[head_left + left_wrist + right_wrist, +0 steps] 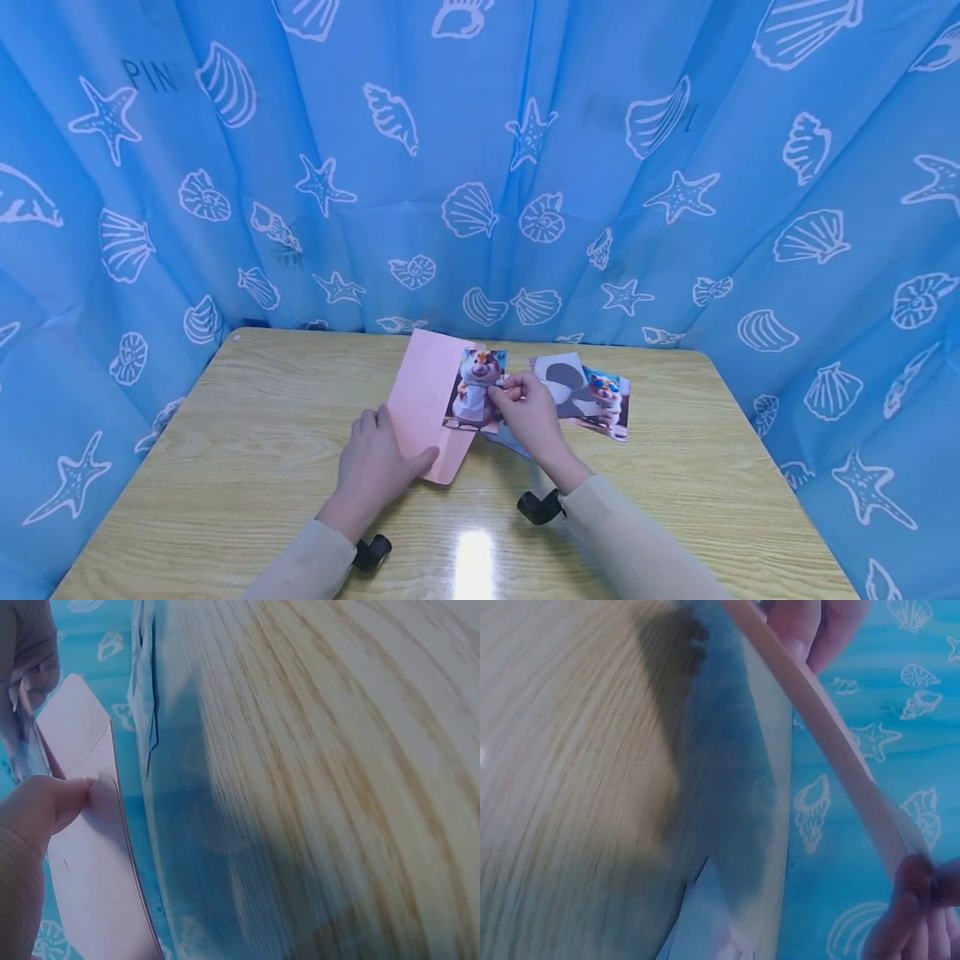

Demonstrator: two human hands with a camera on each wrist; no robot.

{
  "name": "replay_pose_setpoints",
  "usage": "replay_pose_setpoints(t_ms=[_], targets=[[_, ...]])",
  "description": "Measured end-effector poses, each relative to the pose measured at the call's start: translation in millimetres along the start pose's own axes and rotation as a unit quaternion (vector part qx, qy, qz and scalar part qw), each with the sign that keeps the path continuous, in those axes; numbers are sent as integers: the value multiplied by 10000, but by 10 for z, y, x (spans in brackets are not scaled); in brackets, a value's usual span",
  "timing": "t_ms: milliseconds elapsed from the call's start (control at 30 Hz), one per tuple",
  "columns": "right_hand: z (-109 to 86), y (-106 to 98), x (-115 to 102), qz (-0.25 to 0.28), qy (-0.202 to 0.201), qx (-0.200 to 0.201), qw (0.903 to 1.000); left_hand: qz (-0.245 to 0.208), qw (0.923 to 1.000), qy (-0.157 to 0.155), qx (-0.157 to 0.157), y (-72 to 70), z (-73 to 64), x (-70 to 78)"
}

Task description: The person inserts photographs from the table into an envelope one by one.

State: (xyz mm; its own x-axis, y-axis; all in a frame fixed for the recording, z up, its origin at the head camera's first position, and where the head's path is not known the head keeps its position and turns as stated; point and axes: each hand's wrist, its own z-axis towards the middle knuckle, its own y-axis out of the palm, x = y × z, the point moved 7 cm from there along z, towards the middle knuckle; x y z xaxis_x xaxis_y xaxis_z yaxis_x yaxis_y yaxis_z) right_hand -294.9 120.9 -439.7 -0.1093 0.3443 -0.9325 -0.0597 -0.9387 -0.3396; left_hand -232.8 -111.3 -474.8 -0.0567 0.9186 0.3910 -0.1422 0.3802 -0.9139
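A pink paper envelope (424, 375) is held tilted in my left hand (371, 462), the thumb lying across its front near the lower end. My right hand (531, 417) pinches the right edge of a photo card (471, 404) with a cartoon hamster on it. In the head view this card overlaps the envelope's right side. The left wrist view shows the thumb on the envelope (97, 885), with the other hand's fingers (37, 667) near its far end. From the right wrist, the envelope (825, 735) appears edge-on, raised off the table.
Right of the hands lie a hamster card with blue sunglasses (609, 402) and a grey-and-white sheet (558, 367), overlapping on the wooden table (262, 417). A blue curtain (450, 125) with shell prints hangs behind and beside the table. Black wrist cameras (538, 507) hang below the forearms.
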Motion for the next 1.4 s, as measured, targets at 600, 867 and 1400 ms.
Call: replay_pose_setpoints(t_ms=[600, 867, 1400], targets=[[-50, 262, -59, 472, 308, -799, 9952, 168, 9998, -99, 87, -16, -17, -26], [-32, 369, -9, 1079, 380, -1284, 9851, 3, 9999, -101, -64, -36, -18, -3], [0, 473, 67, 431, 168, -1108, 9928, -891, 9951, -389, -155, -9, 19, -89]])
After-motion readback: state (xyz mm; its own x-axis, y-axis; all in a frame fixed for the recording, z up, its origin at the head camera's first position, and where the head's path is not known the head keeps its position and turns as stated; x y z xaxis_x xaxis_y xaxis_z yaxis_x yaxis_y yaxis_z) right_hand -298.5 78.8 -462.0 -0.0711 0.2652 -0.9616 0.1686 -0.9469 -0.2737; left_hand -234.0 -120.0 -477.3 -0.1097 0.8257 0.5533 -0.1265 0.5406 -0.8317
